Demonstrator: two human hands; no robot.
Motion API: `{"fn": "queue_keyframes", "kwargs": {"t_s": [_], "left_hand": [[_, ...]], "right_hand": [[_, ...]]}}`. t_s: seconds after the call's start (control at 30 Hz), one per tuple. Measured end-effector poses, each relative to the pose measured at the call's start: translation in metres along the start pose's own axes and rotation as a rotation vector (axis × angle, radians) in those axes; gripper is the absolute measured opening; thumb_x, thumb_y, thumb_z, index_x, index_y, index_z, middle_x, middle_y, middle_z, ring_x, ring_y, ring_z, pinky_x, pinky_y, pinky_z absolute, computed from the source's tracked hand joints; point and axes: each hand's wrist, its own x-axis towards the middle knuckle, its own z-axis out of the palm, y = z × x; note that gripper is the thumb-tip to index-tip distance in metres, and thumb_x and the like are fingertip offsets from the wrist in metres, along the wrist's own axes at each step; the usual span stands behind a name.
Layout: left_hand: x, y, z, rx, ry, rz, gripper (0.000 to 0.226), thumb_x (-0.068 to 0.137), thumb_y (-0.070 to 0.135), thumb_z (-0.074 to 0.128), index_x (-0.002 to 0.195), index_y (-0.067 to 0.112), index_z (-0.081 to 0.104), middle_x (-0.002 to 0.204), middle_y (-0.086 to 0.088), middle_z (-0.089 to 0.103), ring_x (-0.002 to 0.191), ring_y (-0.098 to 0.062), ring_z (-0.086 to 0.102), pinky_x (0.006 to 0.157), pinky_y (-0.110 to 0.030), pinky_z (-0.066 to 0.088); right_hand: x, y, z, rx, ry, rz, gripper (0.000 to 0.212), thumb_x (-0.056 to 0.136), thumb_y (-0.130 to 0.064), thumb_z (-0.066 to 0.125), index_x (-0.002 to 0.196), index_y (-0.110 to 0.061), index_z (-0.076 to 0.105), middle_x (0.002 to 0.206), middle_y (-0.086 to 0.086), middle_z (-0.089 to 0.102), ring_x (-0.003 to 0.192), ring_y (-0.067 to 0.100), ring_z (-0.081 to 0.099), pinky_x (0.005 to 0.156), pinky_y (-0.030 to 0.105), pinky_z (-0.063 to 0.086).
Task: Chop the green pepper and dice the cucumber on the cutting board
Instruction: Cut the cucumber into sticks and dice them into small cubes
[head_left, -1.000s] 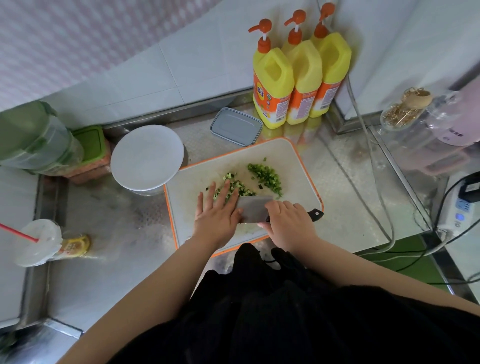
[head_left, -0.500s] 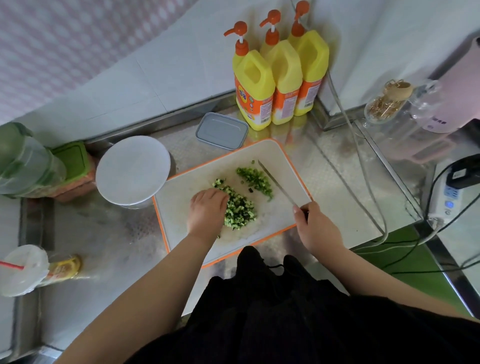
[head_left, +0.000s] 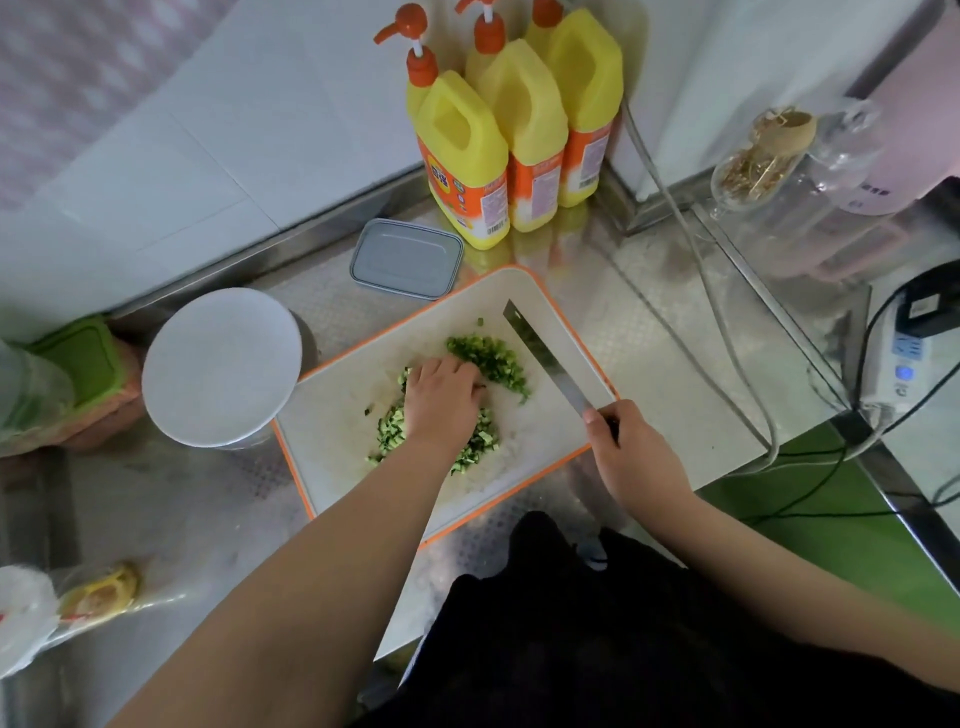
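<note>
Cucumber dice (head_left: 480, 447) under left hand (head_left: 441, 400), fingers seemingly curled; right hand (head_left: 631, 449) grips knife (head_left: 545, 358)

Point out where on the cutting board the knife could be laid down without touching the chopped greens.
Bare board lies left of the cucumber dice, toward the white round lid; a strip also runs along the near orange edge. The middle is crowded: the left hand over the dice, the chopped pepper, and the knife in the right hand.

three yellow pump bottles (head_left: 462, 156), one cutting board (head_left: 332, 441), one knife (head_left: 545, 358), two heaps of chopped greens (head_left: 488, 358)
</note>
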Motion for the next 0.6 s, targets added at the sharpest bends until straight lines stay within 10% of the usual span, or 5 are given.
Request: {"fn": "queue_keyframes", "kwargs": {"t_s": [0.6], "left_hand": [[-0.008,0.001,-0.009,0.067,-0.005,-0.247,0.033,0.092,0.027,0.041,0.105,0.019,0.07,0.121,-0.001,0.052,0.115,-0.028,0.037,0.098,-0.038,0.027]], "right_hand": [[0.016,0.005,0.011,-0.271,-0.206,-0.163,0.025,0.099,-0.033,0.045,0.106,-0.01,0.048,0.085,0.008,0.064,0.082,0.031,0.063,0.06,0.031,0.039]]}}
